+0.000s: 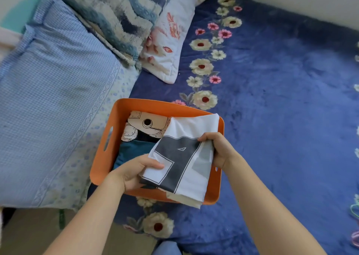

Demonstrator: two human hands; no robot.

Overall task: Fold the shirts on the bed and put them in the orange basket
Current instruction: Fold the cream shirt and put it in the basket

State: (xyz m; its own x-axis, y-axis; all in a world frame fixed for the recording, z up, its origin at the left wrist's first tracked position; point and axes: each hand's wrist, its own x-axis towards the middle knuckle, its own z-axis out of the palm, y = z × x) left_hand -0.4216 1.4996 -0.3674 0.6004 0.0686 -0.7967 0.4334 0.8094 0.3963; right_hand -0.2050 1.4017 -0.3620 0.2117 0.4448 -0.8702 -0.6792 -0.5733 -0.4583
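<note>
The task looked nearly finished. The shallow orange plastic basket (101,138) sat on the near left part of the dark blue flowered bedspread (272,99), already holding a folded teal garment (132,149) and a folded cream printed shirt (147,124). A folded white shirt with a black-and-grey print (180,157) hung over its right half, not yet released: the left hand (134,173) and right hand (215,149) each pinched an edge. No loose shirts showed on the bed.

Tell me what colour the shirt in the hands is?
The folded shirt is white with a dark grey blocky print outlined in white, seen in the head view, held over the orange plastic basket.
</note>
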